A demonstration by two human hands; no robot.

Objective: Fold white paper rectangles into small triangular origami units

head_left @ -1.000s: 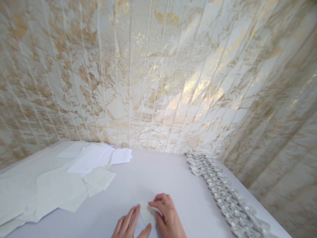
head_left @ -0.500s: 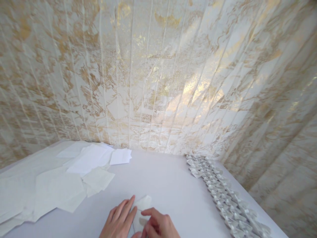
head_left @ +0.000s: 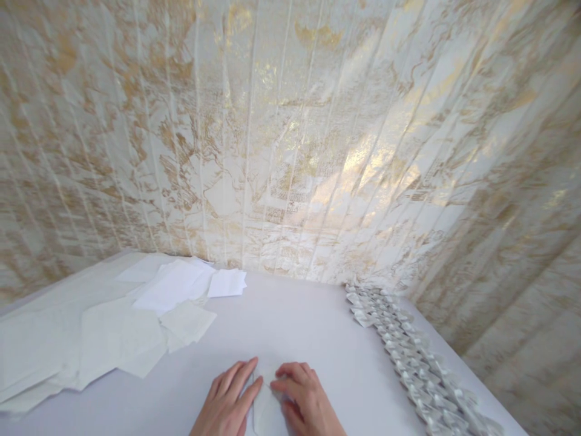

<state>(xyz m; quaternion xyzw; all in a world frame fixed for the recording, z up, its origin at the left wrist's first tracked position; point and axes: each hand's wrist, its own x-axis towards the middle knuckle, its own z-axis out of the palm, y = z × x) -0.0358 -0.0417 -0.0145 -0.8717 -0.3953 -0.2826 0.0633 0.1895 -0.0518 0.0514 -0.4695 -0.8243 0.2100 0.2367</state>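
Upper-frame curtain (head_left: 290, 133) shows gold-brown motifs on white; bottom-centre paper (head_left: 266, 410) is off-white, tabletop (head_left: 290, 321) pale lavender, lower-right folded pieces (head_left: 415, 358) silver-grey.

Table (head_left: 299, 321) passable below centre, between sheets (head_left: 118, 333) lower left, folded pieces (head_left: 415, 357) lower right and hands (head_left: 227, 399) bottom centre.

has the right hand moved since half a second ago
Yes: forward and slightly to the right, judged against the far edge of the table and the folded rows beside the right hand.
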